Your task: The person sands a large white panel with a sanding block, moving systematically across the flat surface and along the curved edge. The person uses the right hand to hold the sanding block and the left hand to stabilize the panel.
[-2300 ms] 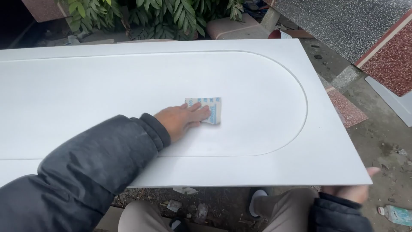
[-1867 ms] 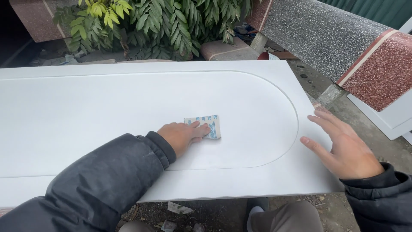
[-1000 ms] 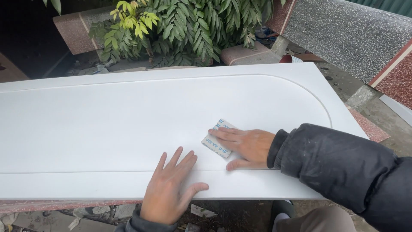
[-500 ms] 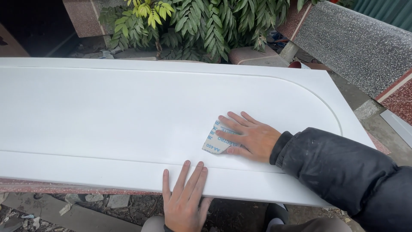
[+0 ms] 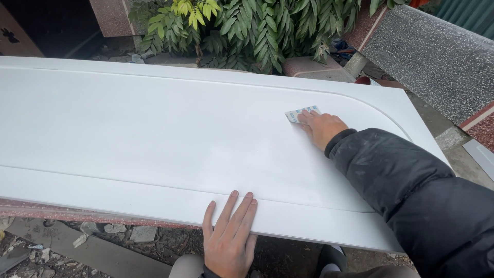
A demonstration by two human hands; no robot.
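Observation:
A long white panel (image 5: 154,139) with a grooved, rounded-end outline lies flat in front of me. My right hand (image 5: 321,127), in a dark padded sleeve, presses a small sheet of sandpaper (image 5: 298,113) flat against the panel near the far curved groove. The paper's pale printed back faces up, and my fingers cover part of it. My left hand (image 5: 230,242) lies flat with fingers spread on the panel's near edge and holds nothing.
Green leafy plants (image 5: 242,31) grow just behind the panel. A speckled grey stone slab (image 5: 437,56) leans at the right. A reddish stone ledge (image 5: 77,213) carries the panel's near edge, with rubble on the ground (image 5: 62,247) below.
The sandpaper went from my left hand to my right. My right hand has since slid it away from me towards the far curved groove. My left hand now rests on the near edge.

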